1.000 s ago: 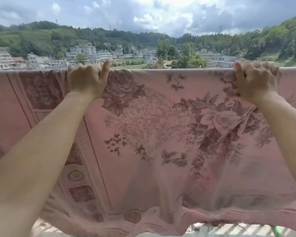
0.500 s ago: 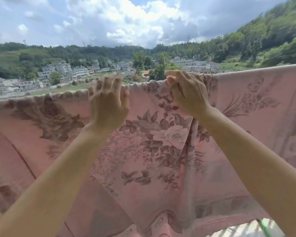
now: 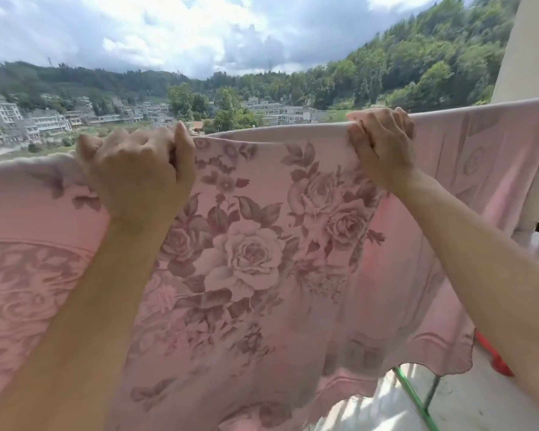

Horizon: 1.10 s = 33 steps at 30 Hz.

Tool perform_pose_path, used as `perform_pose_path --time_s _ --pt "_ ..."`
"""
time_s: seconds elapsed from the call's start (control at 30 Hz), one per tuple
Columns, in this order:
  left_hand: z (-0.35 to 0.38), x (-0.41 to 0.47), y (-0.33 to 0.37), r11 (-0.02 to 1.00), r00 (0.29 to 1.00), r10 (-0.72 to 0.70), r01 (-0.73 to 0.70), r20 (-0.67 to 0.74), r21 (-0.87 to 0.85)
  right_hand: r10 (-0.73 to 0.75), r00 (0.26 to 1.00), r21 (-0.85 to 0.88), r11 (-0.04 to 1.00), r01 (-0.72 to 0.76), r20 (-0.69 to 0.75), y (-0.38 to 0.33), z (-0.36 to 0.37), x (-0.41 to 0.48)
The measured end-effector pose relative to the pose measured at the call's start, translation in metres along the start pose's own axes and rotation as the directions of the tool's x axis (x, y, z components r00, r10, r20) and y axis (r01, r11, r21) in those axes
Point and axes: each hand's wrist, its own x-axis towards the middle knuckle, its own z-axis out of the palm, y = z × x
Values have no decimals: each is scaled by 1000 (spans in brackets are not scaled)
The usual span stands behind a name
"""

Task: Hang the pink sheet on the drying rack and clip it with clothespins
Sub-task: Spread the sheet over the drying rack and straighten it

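The pink sheet [image 3: 249, 256], printed with large roses, hangs draped over a high horizontal bar that it hides completely. My left hand [image 3: 137, 172] grips the sheet's top fold left of the middle, fingers closed over the edge. My right hand [image 3: 383, 144] clutches the top fold further right, also closed on the cloth. The stretch of sheet between the two hands is pulled fairly flat. No clothespins are in view.
Green legs of the drying rack [image 3: 414, 399] show under the sheet at the lower right. A red object [image 3: 495, 359] lies on the pale floor there. A cream pillar [image 3: 529, 57] rises at the right edge. Beyond lie houses and wooded hills.
The view has swung to the right along the sheet. My hands, close together half a second ago, have moved apart along the top fold, and the left fingers have closed on the cloth.
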Motion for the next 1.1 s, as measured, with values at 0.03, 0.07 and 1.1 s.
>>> perform_pose_path --time_s 0.03,0.07,1.1 --pt "3 1 -1 1000 1000 -25 25 -4 13 -19 1000 5 1000 19 8 0 3 1" --pt "5 3 -2 999 999 -46 46 -7 23 -41 999 27 999 40 25 -1 5 3" --pt "87 -5 534 968 889 251 -226 384 -111 39 948 50 997 -58 316 422 -77 -1"
